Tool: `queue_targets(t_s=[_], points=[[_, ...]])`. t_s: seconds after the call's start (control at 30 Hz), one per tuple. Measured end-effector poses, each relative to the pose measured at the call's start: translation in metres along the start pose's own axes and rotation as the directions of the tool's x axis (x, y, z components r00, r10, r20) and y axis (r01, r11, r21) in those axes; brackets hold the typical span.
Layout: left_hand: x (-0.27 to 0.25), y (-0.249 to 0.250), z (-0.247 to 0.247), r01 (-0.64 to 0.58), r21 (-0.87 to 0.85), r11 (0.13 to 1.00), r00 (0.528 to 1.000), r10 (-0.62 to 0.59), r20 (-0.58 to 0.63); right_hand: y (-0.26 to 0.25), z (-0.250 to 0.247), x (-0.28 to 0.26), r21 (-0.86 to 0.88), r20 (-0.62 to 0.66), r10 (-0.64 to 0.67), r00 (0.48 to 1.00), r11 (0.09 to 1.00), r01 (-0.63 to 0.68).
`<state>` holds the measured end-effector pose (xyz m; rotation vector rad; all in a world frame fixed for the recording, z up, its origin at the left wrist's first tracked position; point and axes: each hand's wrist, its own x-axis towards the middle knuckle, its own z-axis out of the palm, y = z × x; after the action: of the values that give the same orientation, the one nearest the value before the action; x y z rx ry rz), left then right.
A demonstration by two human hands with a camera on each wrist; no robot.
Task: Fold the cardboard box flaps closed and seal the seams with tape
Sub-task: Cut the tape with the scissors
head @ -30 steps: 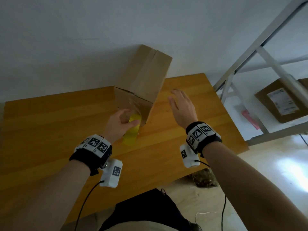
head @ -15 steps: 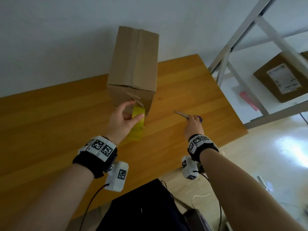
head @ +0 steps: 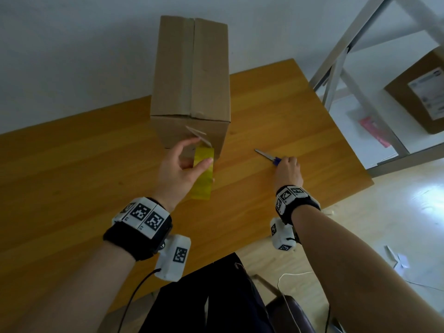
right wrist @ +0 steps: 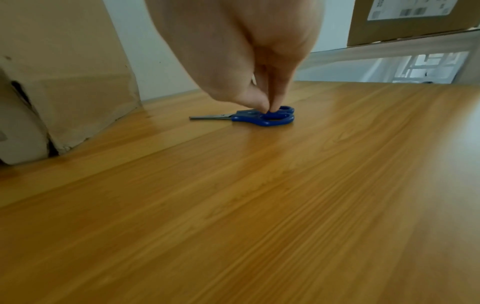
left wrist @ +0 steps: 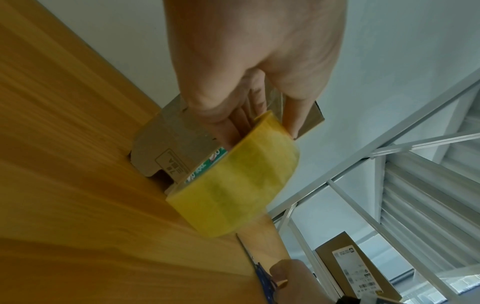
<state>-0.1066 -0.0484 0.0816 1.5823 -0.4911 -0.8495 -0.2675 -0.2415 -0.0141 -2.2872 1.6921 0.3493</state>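
Head view, left to right. Wooden table point(head: 72, 164) filled the left and centre of frame, white wall behind it.

Left hand point(head: 179, 168) sat centre frame, fingers through the core and thumb over the outside of the yellow tape roll point(head: 203, 174), gripping it. Roll was held against the near face of the cardboard box point(head: 192, 75), low down, close to the table. A loose tape end point(head: 198, 135) stuck out from the box face just above the fingers.

Box stood upright in upper centre, top flaps folded shut, a strip of tape running along the centre seam. Left wrist view: print on the box's lower flap point(left wrist: 172, 164), upside down, partly read as "78"; rest was illegible. Green and white printing showed on the roll's core point(left wrist: 207, 164), not readable.

Right of the box: blue-handled scissors point(head: 268, 156) lay flat on the table, blades closed, tip pointing toward the box, well apart from it. Right hand point(head: 287, 173) was over the handles; right wrist view showed thumb and fingertips point(right wrist: 262, 107) pressed together, pinching a handle loop.

Far right: grey metal shelving point(head: 355, 46) with a second cardboard box point(head: 408, 97) on it, carrying a white shipping label point(head: 430, 92), text too small to read. Something red point(head: 373, 131) lay on a lower shelf, unclear what.
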Motion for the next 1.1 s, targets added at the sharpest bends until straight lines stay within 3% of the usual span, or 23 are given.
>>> queue_targets(t_s=[0.33,0.67,0.9,1.03,1.1], points=[[-0.003,-0.001,-0.006,0.062,-0.017,0.998,0.998,-0.062,-0.008,0.003,0.004,0.005,-0.130,-0.045,-0.012,0.999,0.991,0.006],[-0.011,-0.001,-0.015,0.081,-0.009,0.997,0.996,-0.082,-0.026,-0.005,-0.020,-0.008,-0.142,0.106,-0.072,0.992,0.986,0.086],[-0.016,0.003,-0.020,0.063,0.035,0.997,0.998,-0.063,-0.014,0.001,-0.041,-0.036,-0.174,0.128,-0.125,0.984,0.974,0.147],[-0.018,0.006,-0.022,0.043,0.064,0.997,0.999,-0.043,-0.006,0.002,-0.055,-0.053,-0.090,0.155,-0.128,0.980,0.986,0.143],[-0.019,0.008,-0.023,0.031,0.096,0.995,1.000,-0.031,0.002,0.004,-0.060,-0.059,0.090,0.258,-0.151,0.954,0.987,0.132]])
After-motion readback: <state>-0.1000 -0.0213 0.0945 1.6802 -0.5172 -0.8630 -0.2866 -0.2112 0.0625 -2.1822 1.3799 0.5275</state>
